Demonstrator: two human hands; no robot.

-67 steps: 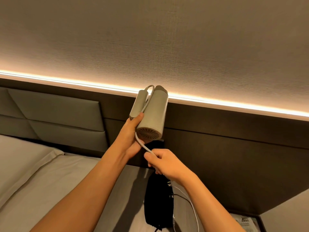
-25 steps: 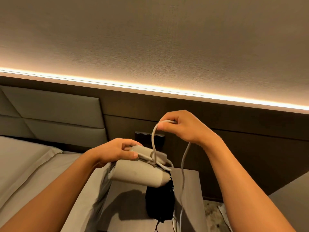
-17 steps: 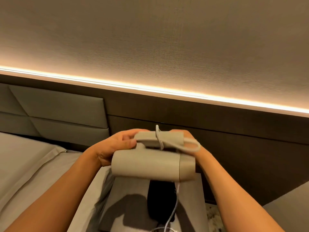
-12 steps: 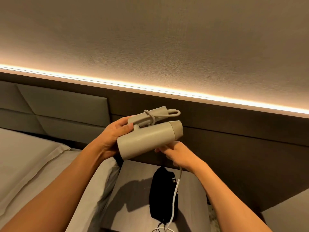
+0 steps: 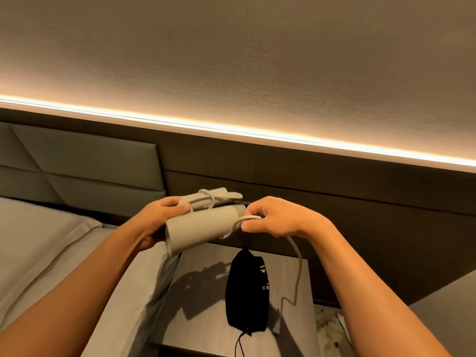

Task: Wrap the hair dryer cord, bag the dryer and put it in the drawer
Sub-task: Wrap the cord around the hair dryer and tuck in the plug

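The beige folded hair dryer (image 5: 203,229) lies sideways in the air above the nightstand, held by my left hand (image 5: 157,219) at its rear end. Its white cord (image 5: 296,256) is looped around the folded handle and barrel. My right hand (image 5: 273,217) pinches the cord at the barrel's front end; the loose cord hangs down from it to the nightstand. A black drawstring bag (image 5: 247,289) lies flat on the nightstand (image 5: 203,313) below. The drawer is not visible.
A bed with grey sheets (image 5: 51,258) lies to the left, against a padded headboard (image 5: 85,163). A dark wall panel with a light strip (image 5: 231,128) runs behind the nightstand. Floor shows at the lower right.
The dryer has come down and turned level. My right hand has moved from under the barrel up to its front end, drawing another turn of cord around it.
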